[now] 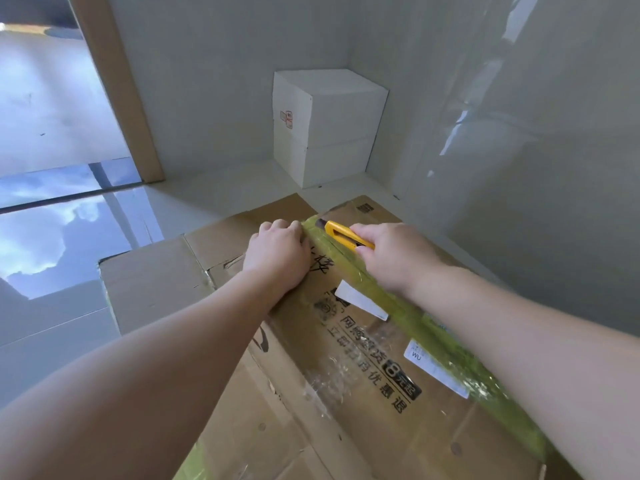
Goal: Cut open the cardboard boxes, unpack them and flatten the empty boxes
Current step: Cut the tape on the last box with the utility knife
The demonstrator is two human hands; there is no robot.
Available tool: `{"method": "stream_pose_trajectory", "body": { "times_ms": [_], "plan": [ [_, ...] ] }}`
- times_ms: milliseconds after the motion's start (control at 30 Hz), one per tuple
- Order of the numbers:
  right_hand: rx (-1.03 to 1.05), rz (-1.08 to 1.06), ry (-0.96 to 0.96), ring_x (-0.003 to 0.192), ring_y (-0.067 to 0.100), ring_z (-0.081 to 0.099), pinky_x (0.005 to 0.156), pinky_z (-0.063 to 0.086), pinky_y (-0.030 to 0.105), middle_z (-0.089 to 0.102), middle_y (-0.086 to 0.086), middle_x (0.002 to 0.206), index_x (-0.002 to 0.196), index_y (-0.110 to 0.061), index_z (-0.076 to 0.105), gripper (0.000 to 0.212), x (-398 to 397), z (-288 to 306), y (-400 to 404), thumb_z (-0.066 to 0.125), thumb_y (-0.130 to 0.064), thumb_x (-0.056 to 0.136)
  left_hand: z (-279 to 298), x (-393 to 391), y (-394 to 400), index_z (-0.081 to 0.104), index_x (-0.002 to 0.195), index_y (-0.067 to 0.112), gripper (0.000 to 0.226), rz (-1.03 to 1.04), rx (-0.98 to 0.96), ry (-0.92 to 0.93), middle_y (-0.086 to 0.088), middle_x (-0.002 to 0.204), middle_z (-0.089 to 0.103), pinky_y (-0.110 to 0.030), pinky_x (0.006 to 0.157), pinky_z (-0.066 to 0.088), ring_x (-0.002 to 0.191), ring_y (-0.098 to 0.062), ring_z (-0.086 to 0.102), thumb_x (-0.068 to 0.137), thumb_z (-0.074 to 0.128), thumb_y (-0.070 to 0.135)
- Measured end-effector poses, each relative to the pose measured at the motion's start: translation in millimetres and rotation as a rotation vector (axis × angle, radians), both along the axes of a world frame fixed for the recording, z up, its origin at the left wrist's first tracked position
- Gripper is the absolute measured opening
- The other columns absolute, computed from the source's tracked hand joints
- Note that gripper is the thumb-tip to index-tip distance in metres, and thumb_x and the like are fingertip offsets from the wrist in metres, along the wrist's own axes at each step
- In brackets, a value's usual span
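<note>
A glossy pale tiled floor (69, 317) meets grey walls in a corner, where a white box (329, 128) stands beyond the cardboard box (363, 358). That brown box lies on flattened cardboard (156, 282); its green tape (398, 306) seam runs from lower right up toward the corner. Black Chinese print and a label reading "WU" (417, 355) show. The left hand (277, 254) presses beside the tape, fingers curled. The right hand (391, 251) grips a yellow utility knife (341, 233) on the seam's far end, tip pointing away.
</note>
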State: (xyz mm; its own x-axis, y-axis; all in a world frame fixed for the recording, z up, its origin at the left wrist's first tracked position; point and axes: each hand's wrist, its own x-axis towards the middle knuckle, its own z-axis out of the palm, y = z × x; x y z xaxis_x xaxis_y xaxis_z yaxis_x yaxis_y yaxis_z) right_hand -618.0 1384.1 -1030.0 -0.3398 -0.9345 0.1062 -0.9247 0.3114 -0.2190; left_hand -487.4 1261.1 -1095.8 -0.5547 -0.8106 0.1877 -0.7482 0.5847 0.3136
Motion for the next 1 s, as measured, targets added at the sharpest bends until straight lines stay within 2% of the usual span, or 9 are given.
{"method": "stream_pose_trajectory", "body": {
  "times_ms": [67,200,333,400,500,600,667,833,1000],
  "plan": [
    [0.002,-0.019,0.027,0.102,0.033,0.058,0.085,0.05,0.042,0.066,0.009,0.113,0.119,-0.015,0.058,0.027,2.5,-8.0,-4.9,0.049,-0.022,0.095,-1.0,-4.5,-3.2,0.059,0.101,0.015,0.03,-0.005,-0.023,0.035,-0.007,0.114,0.055,-0.036,0.084,0.035,0.103,-0.029,0.042,0.095,0.035,0.033],
    [-0.035,-0.047,0.028,0.098,0.034,0.059,0.082,0.052,0.042,0.066,0.011,0.112,0.119,-0.013,0.059,0.026,2.9,-18.7,-11.0,0.049,-0.019,0.095,-2.3,-8.4,-5.5,0.064,0.093,0.017,0.029,0.038,-0.022,0.118,-0.008,0.11,0.054,-0.034,0.081,0.028,0.099,-0.028,0.04,0.092,0.038,0.029],
    [-0.033,0.011,0.01,0.096,0.031,0.059,0.079,0.05,0.036,0.066,0.008,0.117,0.134,-0.024,0.053,0.038,1.1,-22.5,-11.2,0.05,-0.023,0.096,-2.6,-10.5,-7.3,0.065,0.093,0.016,0.027,0.087,0.021,0.16,-0.01,0.107,0.054,-0.035,0.082,0.028,0.098,-0.031,0.042,0.091,0.04,0.027],
    [-0.06,0.045,-0.012,0.098,0.029,0.06,0.077,0.05,0.035,0.066,0.005,0.118,0.135,-0.027,0.052,0.04,-1.9,-23.3,-7.8,0.051,-0.025,0.096,-4.5,-10.0,-7.9,0.065,0.095,0.015,0.028,0.088,0.029,0.19,-0.01,0.104,0.054,-0.035,0.081,0.029,0.091,-0.029,0.04,0.092,0.04,0.028],
    [-0.098,0.072,0.029,0.092,0.026,0.061,0.064,0.044,0.029,0.069,0.003,0.112,0.135,-0.027,0.052,0.04,-1.8,-25.7,-6.0,0.051,-0.024,0.096,-6.9,-9.6,-9.6,0.063,0.091,0.012,0.027,0.083,0.019,0.217,-0.01,0.098,0.054,-0.033,0.076,0.028,0.082,-0.024,0.032,0.092,0.04,0.027],
    [-0.108,0.084,0.1,0.08,0.025,0.057,0.058,0.035,0.029,0.07,0.004,0.099,0.137,-0.023,0.05,0.04,3.6,-29.3,-9.2,0.047,-0.024,0.097,-8.0,-10.2,-10.9,0.062,0.09,0.011,0.026,0.087,0.014,0.236,-0.01,0.096,0.054,-0.033,0.076,0.03,0.081,-0.024,0.032,0.092,0.041,0.027],
    [-0.077,0.087,0.137,0.073,0.021,0.048,0.056,0.029,0.029,0.066,0.003,0.091,0.139,-0.022,0.047,0.042,6.7,-31.0,-10.0,0.044,-0.023,0.098,-8.5,-10.7,-11.0,0.062,0.091,0.011,0.026,0.092,0.005,0.238,-0.01,0.097,0.054,-0.033,0.076,0.03,0.082,-0.024,0.034,0.092,0.042,0.026],
    [-0.011,0.053,0.2,0.074,0.024,0.048,0.057,0.028,0.03,0.053,0.0,0.083,0.143,-0.023,0.04,0.044,5.2,-29.2,-8.1,0.039,-0.024,0.099,-7.3,-11.6,-9.9,0.064,0.098,0.012,0.028,0.093,-0.001,0.232,-0.009,0.101,0.056,-0.033,0.078,0.031,0.087,-0.026,0.04,0.092,0.041,0.026],
    [0.014,0.045,0.246,0.069,0.023,0.043,0.051,0.02,0.03,0.047,-0.002,0.079,0.143,-0.023,0.04,0.044,3.2,-26.9,-6.6,0.04,-0.024,0.099,-4.3,-12.2,-11.8,0.063,0.1,0.012,0.028,0.084,0.039,0.244,-0.008,0.098,0.056,-0.033,0.079,0.035,0.091,-0.027,0.044,0.09,0.04,0.025]
  ]
}}
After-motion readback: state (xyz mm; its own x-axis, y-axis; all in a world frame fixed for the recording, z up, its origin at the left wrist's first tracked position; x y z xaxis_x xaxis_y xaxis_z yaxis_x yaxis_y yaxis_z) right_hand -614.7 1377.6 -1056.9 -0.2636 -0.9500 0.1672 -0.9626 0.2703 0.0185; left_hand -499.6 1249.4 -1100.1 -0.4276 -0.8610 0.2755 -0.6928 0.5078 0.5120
